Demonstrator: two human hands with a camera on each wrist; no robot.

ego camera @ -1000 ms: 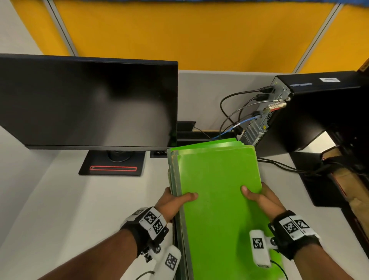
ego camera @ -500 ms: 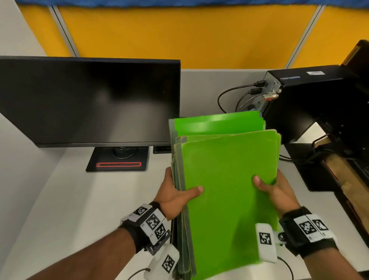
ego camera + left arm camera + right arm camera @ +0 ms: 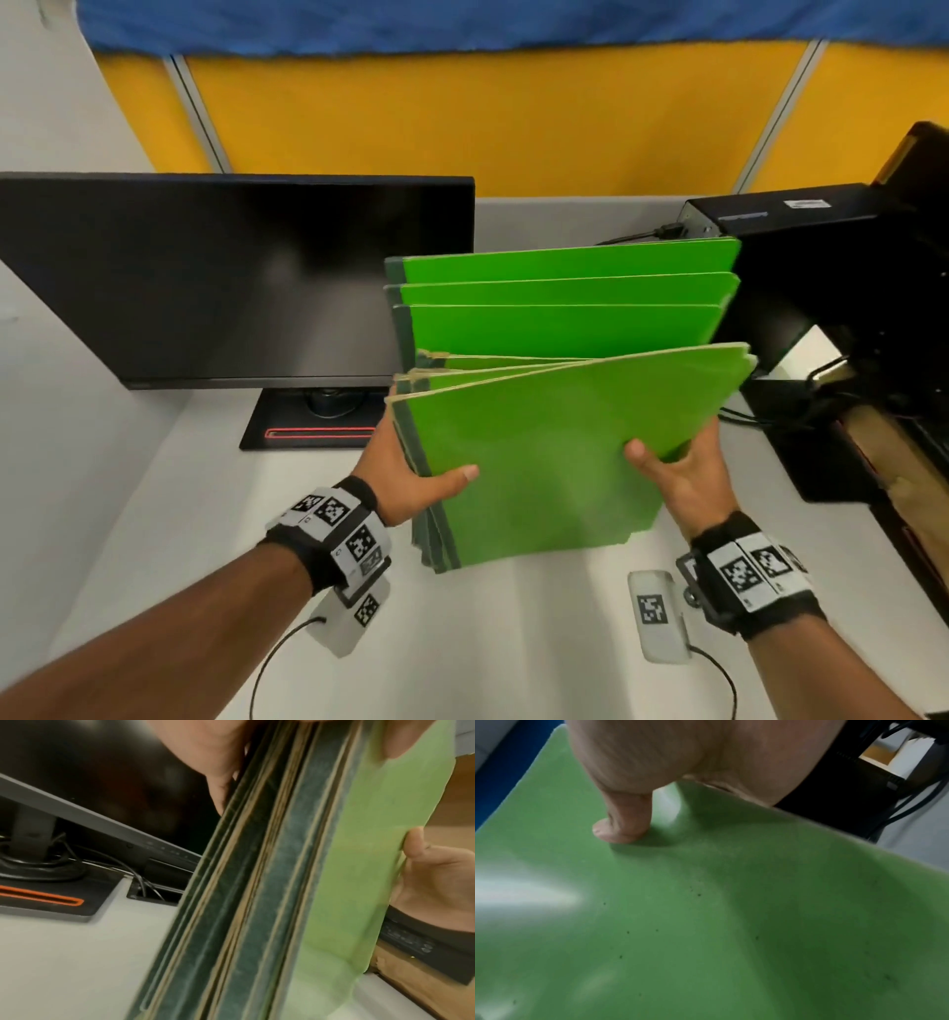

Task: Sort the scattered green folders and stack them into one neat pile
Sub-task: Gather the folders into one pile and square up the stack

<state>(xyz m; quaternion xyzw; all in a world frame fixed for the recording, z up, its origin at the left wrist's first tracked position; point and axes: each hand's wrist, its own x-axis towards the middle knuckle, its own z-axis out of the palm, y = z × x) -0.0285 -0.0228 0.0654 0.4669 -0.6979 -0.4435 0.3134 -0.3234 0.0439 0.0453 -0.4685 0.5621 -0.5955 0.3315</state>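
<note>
A bundle of several green folders stands nearly upright on its lower edge on the white desk. The rear folders rise higher than the front ones, so the top edges are stepped. My left hand grips the dark spine side, thumb on the front cover. My right hand grips the open right edge, thumb on the front. The left wrist view shows the dark green spines edge on, with my right hand behind. In the right wrist view my thumb presses the green cover.
A black monitor on its stand fills the left back of the desk. A black computer case with cables stands at the right, with dark clutter beyond the desk edge. Yellow partition panels close off the back.
The folder bundle has been tipped up from lying flat to standing on its lower edge, and moved away from me. The rear folders now show stepped above the front ones. Both hands kept their grip.
</note>
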